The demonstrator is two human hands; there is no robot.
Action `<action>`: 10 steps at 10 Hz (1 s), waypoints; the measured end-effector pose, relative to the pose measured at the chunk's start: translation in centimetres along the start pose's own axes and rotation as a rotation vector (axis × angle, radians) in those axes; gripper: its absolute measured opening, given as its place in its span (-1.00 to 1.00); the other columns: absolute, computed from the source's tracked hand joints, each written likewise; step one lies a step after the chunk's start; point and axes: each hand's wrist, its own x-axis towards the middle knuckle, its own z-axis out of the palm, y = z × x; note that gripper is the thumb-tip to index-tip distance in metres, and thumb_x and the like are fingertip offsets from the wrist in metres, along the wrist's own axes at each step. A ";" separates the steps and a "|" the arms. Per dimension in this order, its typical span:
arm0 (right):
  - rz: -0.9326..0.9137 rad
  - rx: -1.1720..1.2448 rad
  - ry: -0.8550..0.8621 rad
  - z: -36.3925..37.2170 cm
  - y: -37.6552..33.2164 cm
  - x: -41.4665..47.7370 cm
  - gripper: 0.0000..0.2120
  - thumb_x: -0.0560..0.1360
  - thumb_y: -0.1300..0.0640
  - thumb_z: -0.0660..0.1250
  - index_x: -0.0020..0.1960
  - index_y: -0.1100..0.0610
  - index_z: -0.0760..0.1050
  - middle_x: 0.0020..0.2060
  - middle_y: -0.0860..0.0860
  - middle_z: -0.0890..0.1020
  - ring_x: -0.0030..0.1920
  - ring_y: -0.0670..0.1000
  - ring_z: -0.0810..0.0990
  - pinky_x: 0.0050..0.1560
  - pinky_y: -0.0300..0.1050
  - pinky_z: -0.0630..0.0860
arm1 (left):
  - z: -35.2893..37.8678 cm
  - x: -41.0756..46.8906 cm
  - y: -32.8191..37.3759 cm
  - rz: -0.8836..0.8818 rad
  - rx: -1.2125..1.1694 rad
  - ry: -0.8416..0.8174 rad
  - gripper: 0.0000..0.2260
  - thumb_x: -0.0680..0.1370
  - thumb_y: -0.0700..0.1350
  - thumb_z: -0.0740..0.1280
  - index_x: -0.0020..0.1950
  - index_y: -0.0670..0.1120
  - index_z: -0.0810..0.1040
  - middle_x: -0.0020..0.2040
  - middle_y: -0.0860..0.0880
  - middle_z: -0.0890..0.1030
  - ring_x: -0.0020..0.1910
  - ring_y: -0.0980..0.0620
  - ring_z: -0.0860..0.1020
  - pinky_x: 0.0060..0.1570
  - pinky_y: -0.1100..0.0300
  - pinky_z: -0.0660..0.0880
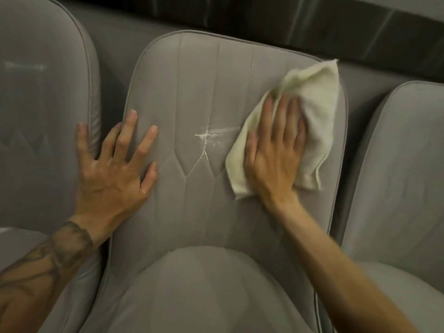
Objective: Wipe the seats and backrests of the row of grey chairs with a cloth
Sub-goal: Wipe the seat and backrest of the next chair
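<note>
The grey seat point(199, 296) of the middle chair fills the near edge, and both bare forearms come in over it from the near corners, the left one tattooed above the wrist.

The left hand point(115, 164) lies palm-down on the left edge of the middle backrest point(192, 92), wrist bent back a little. Its fingers are straight and spread wide. The little finger reaches across the gap and touches the piped edge of the left chair's backrest point(43, 92), while the thumb points right along the padding. It holds nothing.

The right hand point(274, 152) is also palm-down, on the right half of the same backrest, with the forearm slanting in from the near right. The cream cloth point(314, 111) lies flat between this hand and the upholstery. It spills out past the thumb on the left, beyond the fingertips on the far side, and off to the right as far as the backrest's right edge. The fingers are straight and close together and press the cloth down rather than gripping it; the thumb sits slightly apart on the cloth's left part.

A white scuff mark point(206, 137) sits on the stitching between the two hands, just left of the cloth.

The right chair's backrest point(396, 164) stands beside the cloth's side, and a dark wall strip point(312, 20) runs along the far edge.
</note>
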 end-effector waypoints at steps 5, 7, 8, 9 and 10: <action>0.115 0.171 -0.237 0.2 -1.0 -9.0 -0.36 0.69 -0.15 -0.09 0.70 0.01 -0.16 0.69 -0.04 -0.04 0.31 0.08 0.51 0.25 0.05 0.20 | -0.6 0.1 0.2 -0.002 0.013 -0.013 -0.44 0.73 0.11 0.11 0.72 0.02 0.14 0.73 -0.15 0.08 0.53 -0.23 0.41 0.58 -0.46 -0.04; -0.133 0.754 -0.389 -1.0 -0.9 -13.9 -0.18 0.41 0.14 0.53 0.59 -0.16 0.31 0.45 -0.53 0.25 0.51 -0.44 -0.01 0.40 -0.36 -0.42 | -0.9 0.2 0.3 -0.004 0.010 -0.025 -0.43 0.72 0.10 0.12 0.72 0.03 0.13 0.73 -0.15 0.07 0.52 -0.24 0.41 0.57 -0.47 -0.03; 0.305 0.613 -0.287 0.3 -0.1 -11.8 -0.38 0.70 -0.06 -0.05 0.70 0.00 -0.17 0.64 -0.18 0.06 0.51 -0.07 0.22 0.44 -0.08 0.20 | -0.7 0.1 0.2 -0.004 0.023 -0.027 -0.43 0.72 0.11 0.11 0.73 0.03 0.11 0.73 -0.14 0.05 0.53 -0.22 0.39 0.58 -0.46 -0.07; 0.198 0.224 -0.293 0.5 -1.9 -11.6 -0.35 0.69 -0.11 -0.07 0.70 0.09 -0.14 0.68 -0.04 -0.08 0.60 0.06 0.12 0.52 0.01 0.12 | -0.6 0.1 0.2 -0.002 0.025 -0.022 -0.43 0.72 0.11 0.11 0.73 0.03 0.11 0.74 -0.14 0.04 0.53 -0.21 0.40 0.58 -0.45 -0.06; 0.072 0.320 -0.342 0.5 -2.1 -17.0 -0.38 0.69 -0.04 -0.04 0.70 0.06 -0.11 0.67 -0.14 -0.15 0.61 -0.07 0.05 0.55 -0.07 0.15 | -0.5 0.2 0.3 -0.005 0.028 -0.013 -0.43 0.72 0.10 0.12 0.73 0.03 0.13 0.73 -0.14 0.07 0.51 -0.22 0.42 0.58 -0.46 -0.04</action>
